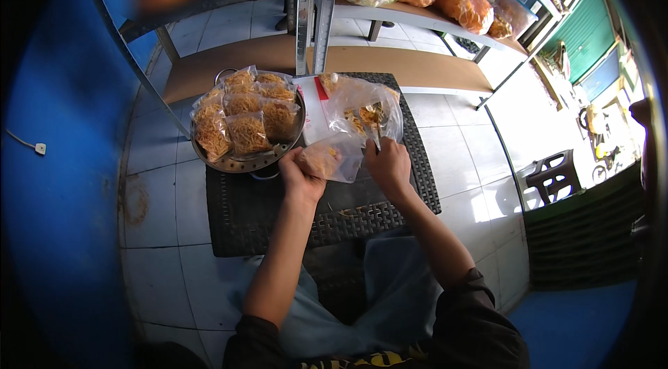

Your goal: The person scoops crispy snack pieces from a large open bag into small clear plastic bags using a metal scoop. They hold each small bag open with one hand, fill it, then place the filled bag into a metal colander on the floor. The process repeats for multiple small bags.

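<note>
My left hand (303,177) grips a small clear plastic bag (342,160) with some pale orange food in its lower part. In my right hand (391,170) is a metal spoon (378,134), its handle between closed fingers. The spoon's far end reaches into a large open clear bag (391,106) of orange-brown crumbly food, so its bowl is hard to make out. Left of the hands, a round metal steamer pan (243,167) with holes near its rim holds several packets (248,134) of thin golden-brown strands. A white and red plastic sheet (311,101) lies between pan and large bag.
Everything stands on a dark woven table (313,231) in front of my knees. Behind it is a metal rack (390,66) with bags of orange snacks (465,7) on its upper shelf. A blue wall (62,181) rises at left; a dark plastic stool (553,175) stands at right.
</note>
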### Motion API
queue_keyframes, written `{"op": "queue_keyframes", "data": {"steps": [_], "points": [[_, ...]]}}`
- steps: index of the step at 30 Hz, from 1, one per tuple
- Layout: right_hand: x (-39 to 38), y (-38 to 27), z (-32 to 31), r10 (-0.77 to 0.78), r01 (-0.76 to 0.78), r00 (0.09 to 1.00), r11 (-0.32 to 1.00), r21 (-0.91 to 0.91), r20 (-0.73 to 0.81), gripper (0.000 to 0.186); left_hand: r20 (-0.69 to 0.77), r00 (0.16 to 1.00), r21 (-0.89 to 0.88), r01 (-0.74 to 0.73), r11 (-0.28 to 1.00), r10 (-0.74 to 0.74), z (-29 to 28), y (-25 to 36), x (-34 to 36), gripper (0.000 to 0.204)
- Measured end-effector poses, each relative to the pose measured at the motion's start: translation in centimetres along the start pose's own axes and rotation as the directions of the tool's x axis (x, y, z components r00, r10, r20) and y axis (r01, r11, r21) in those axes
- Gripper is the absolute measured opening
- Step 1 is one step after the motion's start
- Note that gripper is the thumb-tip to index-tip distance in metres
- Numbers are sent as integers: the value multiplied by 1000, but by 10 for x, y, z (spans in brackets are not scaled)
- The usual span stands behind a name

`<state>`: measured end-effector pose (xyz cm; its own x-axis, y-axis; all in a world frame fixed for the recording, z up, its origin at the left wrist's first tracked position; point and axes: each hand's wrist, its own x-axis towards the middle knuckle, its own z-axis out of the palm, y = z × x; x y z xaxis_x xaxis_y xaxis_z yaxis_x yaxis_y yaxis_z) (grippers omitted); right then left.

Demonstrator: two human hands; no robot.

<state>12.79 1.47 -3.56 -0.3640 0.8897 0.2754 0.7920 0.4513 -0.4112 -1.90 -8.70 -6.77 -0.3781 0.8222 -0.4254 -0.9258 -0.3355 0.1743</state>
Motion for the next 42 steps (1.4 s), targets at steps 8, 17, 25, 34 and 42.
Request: {"op": "queue_keyframes", "data": {"steps": [8, 17, 25, 34, 42], "points": [[14, -19, 20, 13, -12, 1000, 997, -80, 14, 34, 29, 1000, -14, 8, 1000, -7, -2, -1, 5, 48], [20, 5, 17, 121, -98, 988, 970, 222, -92, 28, 74, 997, -68, 29, 997, -24, -1, 2, 2, 48], [27, 25, -22, 375, -577, 811, 392, 717, 448, 20, 26, 1000, -37, 14, 999, -13, -5, 2, 9, 47], [34, 28, -22, 234, -365, 926, 757, 542, 297, 32, 27, 1000, 6, 4, 1000, -4, -8, 1, 10, 49], [-9, 22, -30, -9, 12, 998, 999, -46, 67, 38, 53, 998, -26, 15, 1000, -13, -3, 3, 4, 43]]}}
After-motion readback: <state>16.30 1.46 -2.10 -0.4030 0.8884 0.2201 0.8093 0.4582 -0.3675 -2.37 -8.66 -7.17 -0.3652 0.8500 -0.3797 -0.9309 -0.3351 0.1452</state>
